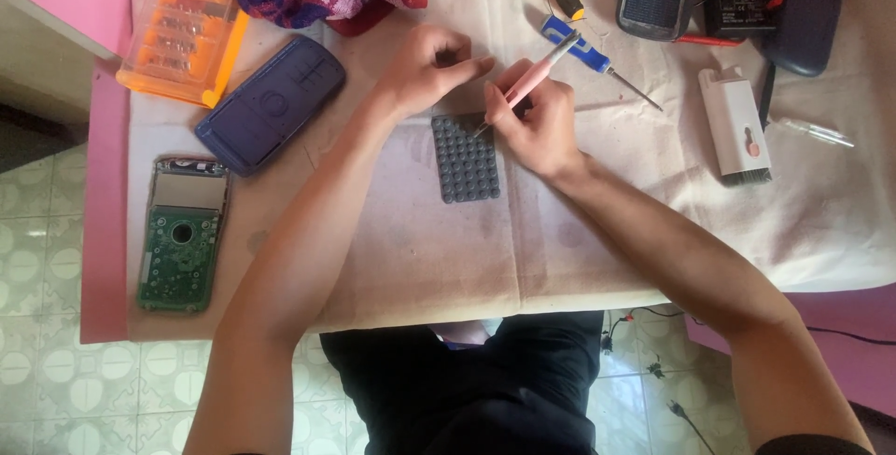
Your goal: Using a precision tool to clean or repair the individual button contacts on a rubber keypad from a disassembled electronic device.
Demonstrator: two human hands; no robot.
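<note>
Probing the grey rubber keypad [466, 158] at mid-bench [653, 231]: a pink tool [528, 83] is clamped in the right hand [537, 124], tip on its top edge; left hand [425, 68] curled, steadying that edge. A light touch seems needed.

Place: home repair bench | Signs: bare green circuit board [180, 248], orange plastic screwdriver-bit case [183, 42], cream cloth-covered table [653, 231], patterned tile floor [56, 390]

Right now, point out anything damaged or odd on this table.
The calculator is dismantled: its green circuit board lies bare at left, apart from the blue shell and grey keypad mat. The cloth is stained.
</note>
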